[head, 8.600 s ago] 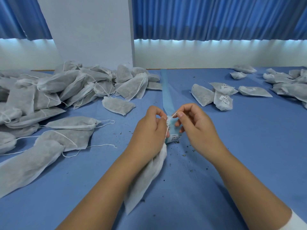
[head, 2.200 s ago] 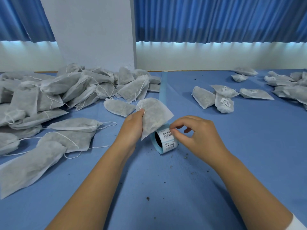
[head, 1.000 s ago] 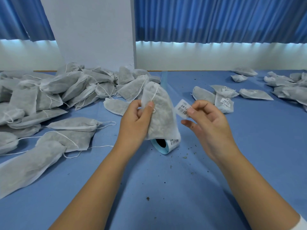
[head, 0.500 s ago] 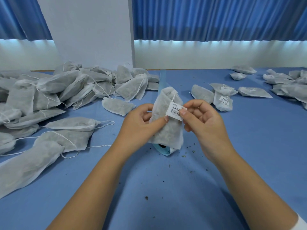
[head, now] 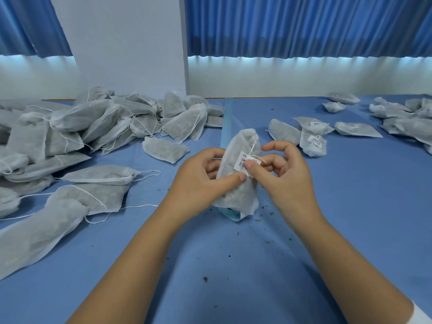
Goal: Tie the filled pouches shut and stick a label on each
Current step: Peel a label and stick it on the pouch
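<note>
Where the forearms reach in: a blue cloth-covered table (head: 233,265), flecked with dark crumbs (head: 205,279).
Left hand (head: 203,178): closed round a filled grey-white mesh pouch (head: 236,195), thumb across its front, fingers behind; the pouch is held upright above the table.
Right hand (head: 285,181): a small white barcode label (head: 242,160) is pinched against the pouch's upper face, thumb on top, fingers curled behind.
String: a thin white drawstring (head: 253,146) is draped over the label's top edge; the neck is judged tied.
Beneath the pouch: a teal label roll (head: 231,215) is mostly hidden; its pale backing strip (head: 228,122) is run out toward the far edge.
Step in hand: labelling, judged nearly finished.
Next move: the label's corners are to be smoothed flat with the string kept free, then the pouch set aside.
Far left: a heap of grey-white pouches (head: 93,127) with loose strings; no labels are seen.
Far right: labelled pouches (head: 313,141) are laid apart.
</note>
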Demonstrator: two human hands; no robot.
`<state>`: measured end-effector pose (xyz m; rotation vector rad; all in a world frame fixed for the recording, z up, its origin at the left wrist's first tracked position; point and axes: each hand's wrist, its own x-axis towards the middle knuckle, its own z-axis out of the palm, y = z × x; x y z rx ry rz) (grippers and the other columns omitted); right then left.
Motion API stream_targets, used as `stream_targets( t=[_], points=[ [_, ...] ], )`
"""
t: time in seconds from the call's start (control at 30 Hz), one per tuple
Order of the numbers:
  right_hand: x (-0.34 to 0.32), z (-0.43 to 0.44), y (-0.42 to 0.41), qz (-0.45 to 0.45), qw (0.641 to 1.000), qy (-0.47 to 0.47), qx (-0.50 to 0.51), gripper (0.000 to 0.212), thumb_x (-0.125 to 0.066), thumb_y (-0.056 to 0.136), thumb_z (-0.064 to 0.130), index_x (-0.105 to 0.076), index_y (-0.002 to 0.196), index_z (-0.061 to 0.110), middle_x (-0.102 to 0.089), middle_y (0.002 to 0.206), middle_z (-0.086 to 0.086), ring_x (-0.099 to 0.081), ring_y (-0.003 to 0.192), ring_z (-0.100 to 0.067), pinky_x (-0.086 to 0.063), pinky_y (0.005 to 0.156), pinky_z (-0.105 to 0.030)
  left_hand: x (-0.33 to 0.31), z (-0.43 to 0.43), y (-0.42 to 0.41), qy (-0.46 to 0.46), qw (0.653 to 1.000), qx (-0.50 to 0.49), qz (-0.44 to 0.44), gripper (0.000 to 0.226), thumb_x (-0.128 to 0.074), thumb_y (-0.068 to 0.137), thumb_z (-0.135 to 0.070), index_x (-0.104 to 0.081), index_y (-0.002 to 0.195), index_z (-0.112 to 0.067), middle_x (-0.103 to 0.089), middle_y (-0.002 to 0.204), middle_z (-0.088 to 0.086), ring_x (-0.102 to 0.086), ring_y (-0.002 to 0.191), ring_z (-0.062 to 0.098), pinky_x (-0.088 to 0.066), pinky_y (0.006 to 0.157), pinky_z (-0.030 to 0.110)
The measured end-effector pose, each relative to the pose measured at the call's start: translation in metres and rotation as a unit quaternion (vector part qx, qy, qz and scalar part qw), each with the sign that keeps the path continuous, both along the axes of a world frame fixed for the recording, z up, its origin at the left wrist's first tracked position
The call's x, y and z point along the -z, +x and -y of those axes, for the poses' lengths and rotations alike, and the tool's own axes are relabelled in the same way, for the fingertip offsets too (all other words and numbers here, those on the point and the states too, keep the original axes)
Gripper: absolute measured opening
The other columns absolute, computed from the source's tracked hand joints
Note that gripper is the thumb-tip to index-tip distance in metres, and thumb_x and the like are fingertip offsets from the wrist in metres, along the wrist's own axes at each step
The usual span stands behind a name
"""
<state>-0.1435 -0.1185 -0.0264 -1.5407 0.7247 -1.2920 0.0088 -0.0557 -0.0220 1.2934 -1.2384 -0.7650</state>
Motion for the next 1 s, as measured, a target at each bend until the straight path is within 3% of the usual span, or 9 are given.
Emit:
stream_targets(
  t=[0.17, 0.3, 0.37, 0.43, 0.57, 0.7, 0.83, 1.0],
  points=[
    [0.002, -0.005, 0.002, -0.026, 0.998, -0.042, 0.025, 0.032, -0.079, 0.078, 0.015, -0.054, 0.095, 0.026, -0.067, 0.069, 0.004, -0.063, 0.07, -0.023, -0.054, 0.068, -0.034, 0.002, 0.002, -0.009, -0.025, 0.997, -0.074, -0.022, 0.014, -0.074, 0.088, -0.028, -0.07, 0.092, -0.016, -0.077, 0.079, -0.005, -0.072, 0.074, 0.009, -0.056, 0.068, 0.024],
    [0.004, -0.007, 0.005, -0.037, 0.995, -0.064, 0.068, 0.035, -0.082, 0.076, 0.018, -0.054, 0.094, 0.03, -0.067, 0.081, 0.016, -0.059, 0.071, -0.006, -0.049, 0.062, -0.022, 0.002, 0.003, -0.012, -0.03, 0.994, -0.104, -0.025, 0.014, -0.068, 0.093, -0.025, -0.069, 0.088, -0.012, -0.074, 0.073, 0.0, -0.068, 0.068, 0.013, -0.053, 0.065, 0.031],
    [0.004, -0.006, 0.004, -0.051, 0.993, -0.06, 0.093, 0.039, -0.084, 0.073, 0.024, -0.054, 0.097, 0.034, -0.063, 0.097, 0.023, -0.058, 0.077, -0.003, -0.048, 0.061, -0.018, 0.002, 0.003, -0.012, -0.028, 0.994, -0.105, -0.034, 0.015, -0.067, 0.094, -0.025, -0.068, 0.09, -0.01, -0.074, 0.074, 0.004, -0.068, 0.069, 0.016, -0.053, 0.066, 0.034],
    [0.003, -0.004, 0.002, -0.058, 0.993, -0.031, 0.103, 0.039, -0.083, 0.074, 0.031, -0.056, 0.102, 0.034, -0.061, 0.108, 0.02, -0.06, 0.082, -0.003, -0.048, 0.066, -0.016, 0.002, 0.004, -0.011, -0.023, 0.993, -0.102, -0.049, 0.017, -0.067, 0.094, -0.025, -0.068, 0.092, -0.009, -0.074, 0.079, 0.011, -0.068, 0.071, 0.019, -0.053, 0.068, 0.037],
    [-0.002, 0.0, -0.001, -0.009, 0.993, 0.12, -0.022, 0.025, -0.073, 0.085, 0.031, -0.065, 0.106, 0.02, -0.075, 0.092, 0.004, -0.069, 0.078, -0.009, -0.052, 0.064, -0.024, 0.001, 0.005, -0.01, -0.009, 0.993, -0.086, -0.08, 0.017, -0.067, 0.094, -0.026, -0.069, 0.094, -0.009, -0.076, 0.08, 0.005, -0.069, 0.072, 0.014, -0.054, 0.067, 0.029],
    [-0.004, 0.003, -0.002, 0.038, 0.976, 0.199, -0.081, 0.009, -0.07, 0.087, 0.025, -0.073, 0.093, 0.019, -0.073, 0.085, 0.002, -0.063, 0.067, -0.009, -0.046, 0.055, -0.02, 0.0, 0.004, -0.008, 0.008, 0.993, -0.05, -0.105, 0.021, -0.07, 0.09, -0.032, -0.07, 0.093, -0.011, -0.075, 0.076, -0.001, -0.07, 0.068, 0.01, -0.052, 0.059, 0.021],
    [-0.004, 0.006, -0.004, 0.05, 0.975, 0.195, -0.092, 0.016, -0.068, 0.089, 0.02, -0.069, 0.103, 0.013, -0.074, 0.087, 0.0, -0.065, 0.068, -0.009, -0.048, 0.056, -0.02, -0.001, 0.003, -0.007, 0.014, 0.993, -0.019, -0.117, 0.023, -0.074, 0.086, -0.027, -0.07, 0.101, -0.011, -0.078, 0.087, 0.003, -0.074, 0.078, 0.016, -0.056, 0.063, 0.025],
    [-0.003, 0.004, -0.002, 0.042, 0.982, 0.157, -0.096, 0.028, -0.072, 0.085, 0.013, -0.064, 0.112, 0.014, -0.075, 0.101, -0.004, -0.073, 0.091, -0.019, -0.057, 0.07, -0.025, -0.002, 0.005, -0.004, 0.009, 0.986, -0.046, -0.159, 0.02, -0.074, 0.087, -0.02, -0.069, 0.102, -0.007, -0.078, 0.087, 0.006, -0.074, 0.075, 0.016, -0.056, 0.061, 0.024]
  ],
)
